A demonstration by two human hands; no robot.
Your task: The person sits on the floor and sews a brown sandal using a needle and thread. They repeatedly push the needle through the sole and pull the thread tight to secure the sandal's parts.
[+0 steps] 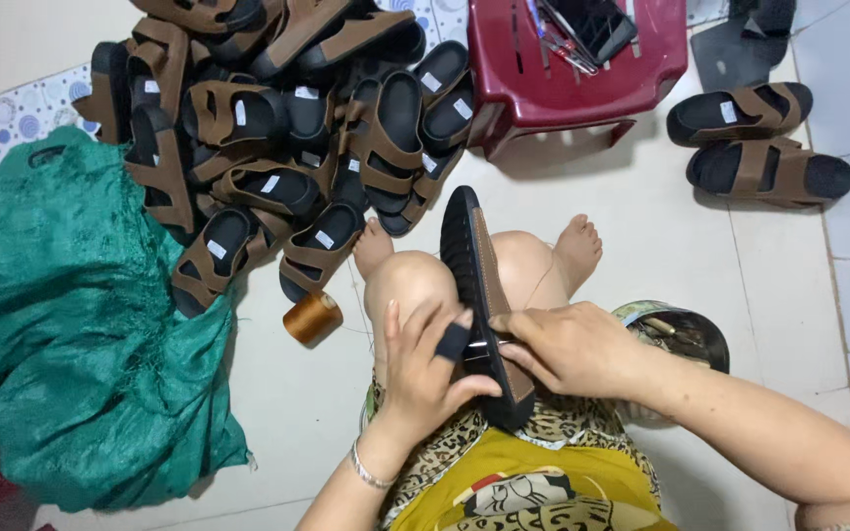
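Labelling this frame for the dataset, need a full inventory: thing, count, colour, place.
sandal in hand: one, black sole, brown strap, on edge across the knees
sandal pile: many, brown and black, floor top left
sandal pair: two, brown and black, floor top right
stool: one, dark red, top centre
phone: one, black, on the stool
thread spool: one, golden brown, floor by left knee
sack: one, green, left
tin: one, round, by right hand
left hand: grip on the sandal, black finger guard, bracelet
right hand: grip on the sandal
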